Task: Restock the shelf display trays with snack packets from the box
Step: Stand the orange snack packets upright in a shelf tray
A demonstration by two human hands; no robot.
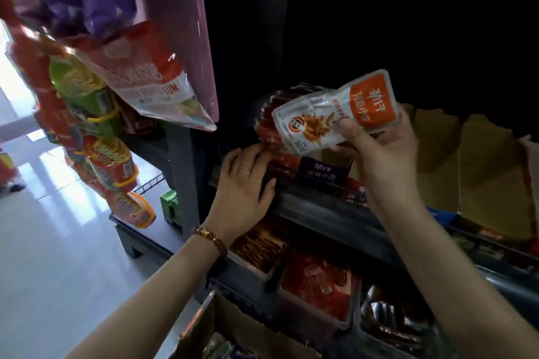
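My right hand (379,151) grips a stack of silver-and-orange snack packets (335,109), held tilted above the upper shelf. My left hand (246,183) lies flat with fingers extended, its fingertips touching a row of red packets (269,128) standing in a display tray (283,169) on that shelf. A purple tray front (322,173) sits right of it. The cardboard box (233,329) is at the bottom edge, open, with packets inside.
The lower shelf holds clear trays of brown packets (259,245) and red packets (318,280). Hanging snack bags (110,160) and a large gum pouch (157,76) dangle at the left. Folded cardboard (481,172) stands at the right. Glossy floor lies to the left.
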